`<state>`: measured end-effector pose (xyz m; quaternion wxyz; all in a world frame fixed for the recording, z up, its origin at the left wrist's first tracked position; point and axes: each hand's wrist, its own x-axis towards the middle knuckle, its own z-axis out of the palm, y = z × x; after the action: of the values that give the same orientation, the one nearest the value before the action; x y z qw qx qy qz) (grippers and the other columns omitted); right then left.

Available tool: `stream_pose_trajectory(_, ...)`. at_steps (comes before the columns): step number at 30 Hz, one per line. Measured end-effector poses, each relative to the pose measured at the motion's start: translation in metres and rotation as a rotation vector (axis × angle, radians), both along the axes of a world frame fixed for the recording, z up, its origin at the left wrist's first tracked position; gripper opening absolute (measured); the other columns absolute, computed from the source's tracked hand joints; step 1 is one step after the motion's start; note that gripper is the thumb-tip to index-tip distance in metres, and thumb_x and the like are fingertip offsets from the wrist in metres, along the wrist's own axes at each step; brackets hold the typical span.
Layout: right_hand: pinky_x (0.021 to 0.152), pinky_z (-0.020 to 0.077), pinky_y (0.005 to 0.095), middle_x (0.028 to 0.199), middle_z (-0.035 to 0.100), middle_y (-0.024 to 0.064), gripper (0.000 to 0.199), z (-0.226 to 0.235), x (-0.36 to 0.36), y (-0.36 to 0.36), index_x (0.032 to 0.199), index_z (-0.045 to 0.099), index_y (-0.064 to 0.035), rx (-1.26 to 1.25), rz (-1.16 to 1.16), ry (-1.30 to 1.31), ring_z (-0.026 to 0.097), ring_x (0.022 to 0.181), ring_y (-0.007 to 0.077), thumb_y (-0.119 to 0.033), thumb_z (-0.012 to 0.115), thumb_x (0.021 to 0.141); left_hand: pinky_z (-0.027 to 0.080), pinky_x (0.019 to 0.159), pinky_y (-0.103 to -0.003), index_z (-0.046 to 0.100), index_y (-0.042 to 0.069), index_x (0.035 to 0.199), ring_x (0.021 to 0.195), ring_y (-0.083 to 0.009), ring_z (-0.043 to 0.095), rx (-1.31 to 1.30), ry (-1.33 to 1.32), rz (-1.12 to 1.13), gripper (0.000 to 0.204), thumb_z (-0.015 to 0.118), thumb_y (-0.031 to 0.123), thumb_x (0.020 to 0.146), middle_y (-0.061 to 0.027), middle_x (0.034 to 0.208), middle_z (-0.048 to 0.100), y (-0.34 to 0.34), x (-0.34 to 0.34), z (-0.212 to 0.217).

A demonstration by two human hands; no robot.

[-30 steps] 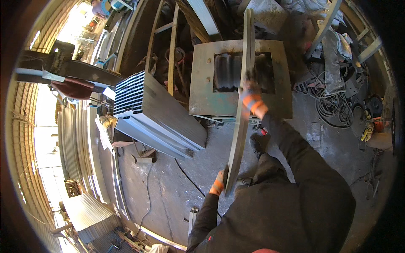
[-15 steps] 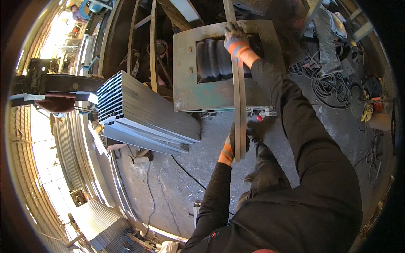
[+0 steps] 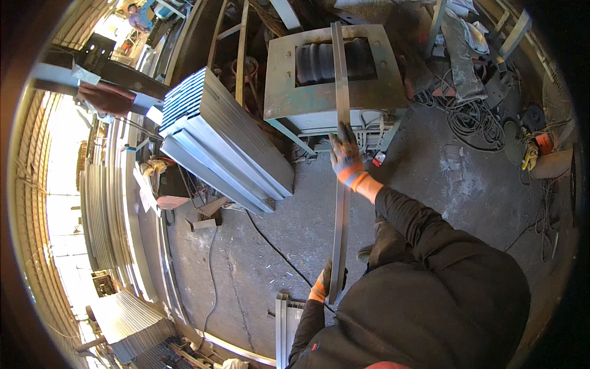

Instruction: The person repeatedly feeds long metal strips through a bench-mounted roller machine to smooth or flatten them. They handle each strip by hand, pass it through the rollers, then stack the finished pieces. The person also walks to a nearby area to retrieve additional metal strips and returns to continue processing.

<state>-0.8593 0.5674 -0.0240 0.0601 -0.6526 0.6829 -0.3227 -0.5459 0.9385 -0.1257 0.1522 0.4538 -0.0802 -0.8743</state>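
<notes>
A long, straight metal bar (image 3: pixel 342 212) runs from the top of a metal machine (image 3: pixel 362 95) down toward me. Its far part lies across the machine's dark ribbed opening, and its near end is by my body. My left hand (image 3: pixel 321 285), in a grey and orange glove, is closed round the bar close to that near end; some of its fingers are hidden behind the bar. Midway along, my gloved right hand (image 3: pixel 348 157) lies on top of the bar, fingers stretched out along it and thumb apart.
Left of the machine stands a bundle of grey metal profiles (image 3: pixel 236 135). Coiled cables (image 3: pixel 473 123) lie on the floor at right. A black cable (image 3: pixel 270 240) crosses the floor near my left arm. A short stack of profiles (image 3: pixel 283 326) is beside that arm. Another person (image 3: pixel 138 18) is far back left.
The bar has come back toward me, its near end now closer to my body. My right hand has left the machine top and moved nearer, its fingers now stretched out. The left hand has drawn back.
</notes>
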Motion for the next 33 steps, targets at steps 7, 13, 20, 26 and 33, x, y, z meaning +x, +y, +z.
stream_pose_trajectory(7, 0.135, 0.0263, 0.0596, 0.178, 0.032, 0.0319, 0.067, 0.021, 0.037, 0.104, 0.16, 0.058, 0.0006, 0.056, 0.082, -0.056, 0.033, 0.162, 0.0534, -0.018, 0.068, 0.096, 0.059, 0.09, -0.036, 0.075, 0.006, 0.131, 0.101, -0.016, 0.071, -0.237, -0.471, -0.132, 0.07, 0.051, 0.07, 0.113, -0.0015, 0.113, 0.077, 0.11, 0.058, 0.005)
stream_pose_trajectory(13, 0.128, 0.0432, 0.0535, 0.172, 0.047, 0.0261, 0.072, 0.0, -0.046, -0.031, 0.164, 0.058, -0.0149, -0.227, 0.035, -0.273, 0.047, 0.156, 0.0476, -0.001, 0.069, 0.094, 0.058, 0.096, -0.034, 0.072, -0.003, 0.137, 0.108, -0.0146, 0.071, -0.295, -0.538, -0.369, 0.05, 0.067, 0.041, 0.114, -0.0053, 0.127, 0.079, -0.05, 0.03, 0.059)
stream_pose_trajectory(20, 0.125, 0.0458, 0.0505, 0.159, 0.062, 0.0216, 0.051, -0.019, -0.215, -0.396, 0.156, 0.064, -0.015, 0.203, 0.265, 0.307, 0.06, 0.145, 0.0418, -0.018, 0.052, 0.107, 0.059, 0.07, -0.05, 0.066, 0.027, 0.15, 0.085, -0.0381, 0.071, -1.739, -1.131, -0.803, 0.052, 0.072, 0.012, 0.1, -0.0179, 0.099, 0.067, -0.414, -0.178, 0.089)
stream_pose_trajectory(26, 0.121, 0.0475, 0.051, 0.159, 0.063, 0.0209, 0.065, -0.016, -0.251, -0.523, 0.158, 0.06, -0.0104, 0.284, 0.016, 0.269, 0.062, 0.142, 0.0425, -0.056, 0.047, 0.114, 0.061, 0.077, -0.053, 0.058, 0.035, 0.16, 0.094, -0.0428, 0.072, -1.546, -0.821, -0.425, 0.067, 0.066, 0.006, 0.1, -0.0191, 0.108, 0.067, -0.53, -0.281, 0.062)
stream_pose_trajectory(33, 0.136, 0.0215, 0.0607, 0.171, 0.052, 0.0201, 0.064, -0.02, -0.187, -0.361, 0.158, 0.062, -0.009, 0.121, -0.008, 0.486, 0.043, 0.161, 0.0418, -0.05, 0.052, 0.111, 0.062, 0.081, -0.053, 0.056, 0.027, 0.164, 0.102, -0.0456, 0.072, -1.773, -1.001, -0.639, 0.073, 0.064, 0.001, 0.096, -0.0221, 0.117, 0.065, -0.39, -0.216, 0.041)
